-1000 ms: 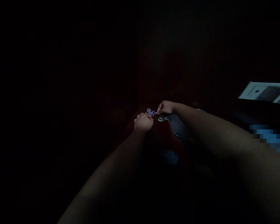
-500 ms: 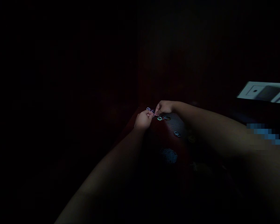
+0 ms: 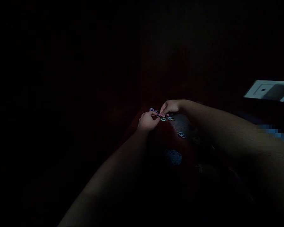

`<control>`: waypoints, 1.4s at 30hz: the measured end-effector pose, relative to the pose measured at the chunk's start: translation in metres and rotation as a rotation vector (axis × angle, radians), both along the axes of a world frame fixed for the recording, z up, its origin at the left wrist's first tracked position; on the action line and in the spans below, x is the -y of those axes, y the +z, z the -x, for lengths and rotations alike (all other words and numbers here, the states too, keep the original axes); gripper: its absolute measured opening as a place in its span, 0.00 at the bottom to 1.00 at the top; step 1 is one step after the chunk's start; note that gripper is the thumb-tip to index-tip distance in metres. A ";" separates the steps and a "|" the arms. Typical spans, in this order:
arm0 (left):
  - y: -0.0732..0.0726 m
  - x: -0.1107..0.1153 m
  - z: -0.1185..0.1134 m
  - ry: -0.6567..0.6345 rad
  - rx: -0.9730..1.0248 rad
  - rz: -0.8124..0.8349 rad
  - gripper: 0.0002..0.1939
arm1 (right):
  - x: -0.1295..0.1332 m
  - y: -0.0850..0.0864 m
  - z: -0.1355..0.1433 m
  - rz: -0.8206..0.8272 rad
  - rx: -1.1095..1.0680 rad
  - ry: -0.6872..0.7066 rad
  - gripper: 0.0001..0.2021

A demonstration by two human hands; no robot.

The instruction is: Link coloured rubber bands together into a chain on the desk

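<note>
In the dim head view both my hands meet over a dark red surface (image 3: 162, 132). My left hand (image 3: 147, 121) has its fingers stretched forward and its thumb a little lower, with a small purple band around its fingertips. My right hand (image 3: 171, 107) pinches at the same spot, fingertips closed on the band. More purple loops (image 3: 151, 109) stick out beyond my left fingers. Just below the fingertips lie a green ring (image 3: 163, 119), a blue ring (image 3: 169, 118) and a yellowish ring (image 3: 172, 119). Exactly how the band runs between the fingers is too dark to make out.
Two pale blue rings (image 3: 181, 135) lie nearer to me on the surface. Closer still is a tangled heap of thin blue loops (image 3: 174, 157). A faint yellowish bundle (image 3: 197, 140) sits by my right forearm. A white panel (image 3: 255, 90) shows at far right.
My left fingers have straightened and the thumb has moved away from them. My right hand has shifted slightly right along with the view. The rings lie as before.
</note>
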State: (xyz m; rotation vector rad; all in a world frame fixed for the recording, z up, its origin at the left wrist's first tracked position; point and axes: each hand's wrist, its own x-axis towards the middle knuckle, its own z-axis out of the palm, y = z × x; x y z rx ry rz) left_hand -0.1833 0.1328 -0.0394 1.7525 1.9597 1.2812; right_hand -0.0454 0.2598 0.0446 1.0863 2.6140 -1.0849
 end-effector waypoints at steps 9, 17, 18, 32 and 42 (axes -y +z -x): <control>-0.006 -0.009 0.003 -0.186 0.151 -0.078 0.12 | 0.009 0.002 0.003 0.002 0.045 0.000 0.08; -0.007 -0.009 0.003 -0.175 0.120 -0.083 0.07 | 0.004 0.000 0.002 0.100 -0.002 -0.023 0.08; -0.008 -0.009 0.004 -0.171 0.107 -0.081 0.07 | 0.005 0.001 0.002 0.108 -0.001 -0.032 0.07; -0.004 -0.009 -0.008 -0.346 0.427 -0.030 0.18 | 0.033 0.005 0.005 0.141 -0.024 -0.159 0.10; 0.004 0.000 -0.008 -0.264 0.296 0.038 0.11 | 0.067 -0.013 -0.010 0.049 -0.216 -0.416 0.04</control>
